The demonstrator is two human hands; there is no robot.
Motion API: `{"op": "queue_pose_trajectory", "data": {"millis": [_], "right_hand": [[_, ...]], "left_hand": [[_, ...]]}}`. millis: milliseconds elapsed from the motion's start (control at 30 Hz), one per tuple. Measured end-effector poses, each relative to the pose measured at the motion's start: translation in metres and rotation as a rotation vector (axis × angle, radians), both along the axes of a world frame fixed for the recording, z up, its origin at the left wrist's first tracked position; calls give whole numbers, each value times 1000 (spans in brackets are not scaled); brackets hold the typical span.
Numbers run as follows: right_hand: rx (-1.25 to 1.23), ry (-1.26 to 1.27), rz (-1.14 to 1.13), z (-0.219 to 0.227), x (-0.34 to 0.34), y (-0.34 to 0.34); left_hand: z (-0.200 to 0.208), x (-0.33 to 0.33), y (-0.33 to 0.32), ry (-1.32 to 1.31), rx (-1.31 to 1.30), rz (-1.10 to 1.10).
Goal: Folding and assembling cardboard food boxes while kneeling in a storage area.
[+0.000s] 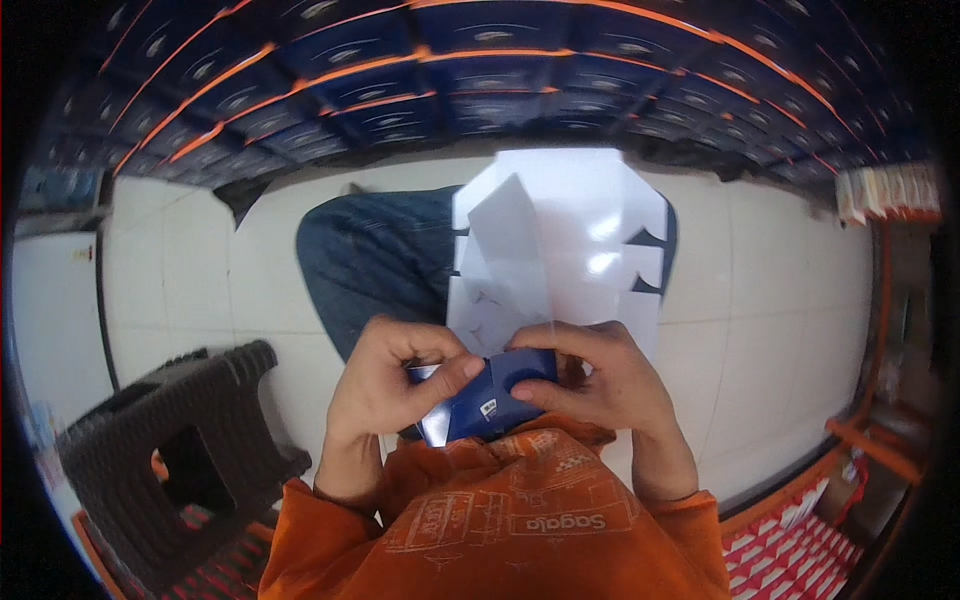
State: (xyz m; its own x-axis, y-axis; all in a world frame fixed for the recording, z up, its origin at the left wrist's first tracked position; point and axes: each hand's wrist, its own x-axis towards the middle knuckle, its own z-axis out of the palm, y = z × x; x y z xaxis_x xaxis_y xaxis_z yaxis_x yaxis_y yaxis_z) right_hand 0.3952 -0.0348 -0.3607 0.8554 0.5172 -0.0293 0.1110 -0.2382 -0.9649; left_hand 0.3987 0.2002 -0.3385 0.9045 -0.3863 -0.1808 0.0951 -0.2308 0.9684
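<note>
Both hands meet in front of the chest over a small dark blue carton (487, 400), part folded, with a white flat sheet of die-cut cardboard (560, 250) standing up behind it over the lap. The left hand (390, 385) has its grip pressed together on the carton's left edge, thumb laid across the blue face and fingers curled behind. The right hand (600, 375) pinches the carton's right upper corner, thumb on the front, fingers folded over the top. The carton thus lies between the two grips, tilted, its lower end near the orange shirt (500, 520). It may be joined to the white sheet, though the hands hide that. A dark woven plastic stool (170, 450) stands on the white tiled floor (200, 280) at the left.
</note>
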Motion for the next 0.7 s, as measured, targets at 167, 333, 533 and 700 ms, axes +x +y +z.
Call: {"op": "queue_pose_trajectory", "data": {"millis": [167, 333, 533, 700], "right_hand": [[-156, 124, -349, 1, -4, 17], [-353, -270, 0, 20, -2, 17], [-671, -263, -190, 33, 34, -26], [-244, -545, -36, 20, 23, 1]], "left_hand": [[-12, 0, 22, -11, -123, -8], [-18, 15, 24, 12, -192, -250], [21, 38, 48, -170, -61, -423], [-2, 20, 20, -285, -270, -311]]}}
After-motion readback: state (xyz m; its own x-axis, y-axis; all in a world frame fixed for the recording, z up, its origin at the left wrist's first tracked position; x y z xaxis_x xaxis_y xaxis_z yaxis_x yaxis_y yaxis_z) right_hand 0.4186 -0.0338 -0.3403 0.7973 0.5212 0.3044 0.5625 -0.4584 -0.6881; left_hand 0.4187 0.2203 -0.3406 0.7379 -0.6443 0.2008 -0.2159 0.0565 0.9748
